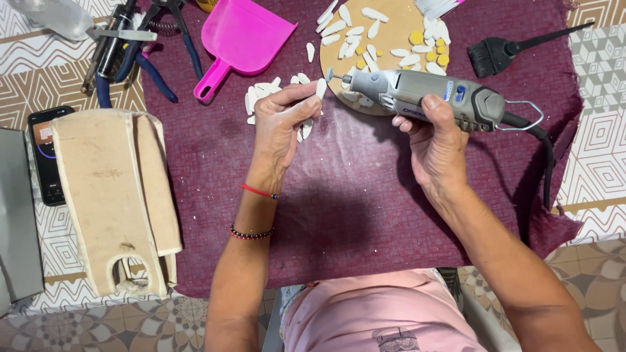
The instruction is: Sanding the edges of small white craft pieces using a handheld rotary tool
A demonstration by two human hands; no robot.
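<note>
While you work over the maroon cloth [365,195] that covers the patterned table, your two hands meet just in front of the round wooden board [385,13], and the step in hand looks like grinding one small piece to shape. Beyond your fingers, that board carries many white petal-shaped pieces [355,30] and a few yellow round ones [416,37]; out past your left knuckles lie a pink dustpan [244,36] and a second small heap of white pieces, with blue-handled pliers [147,62] farther off. Your right hand [433,140] is wrapped closed around the body of the grey corded rotary tool [427,94], thumb on top and fingers curled beneath, with the bit [330,73] pointing toward your left fingertips. Your left hand [283,120] pinches a small white petal-shaped piece [321,87] between thumb and forefinger, the remaining fingers folded under. That piece sits at your left fingertips, just beside the bit; whether the two are touching cannot be told. It looks pale, smooth, flat and elongated, like those on the board. The next move, as I judge it, calls for a firm pinch and a steady, light approach of bit to edge, keeping your fingertips clear of the spinning tip.
</note>
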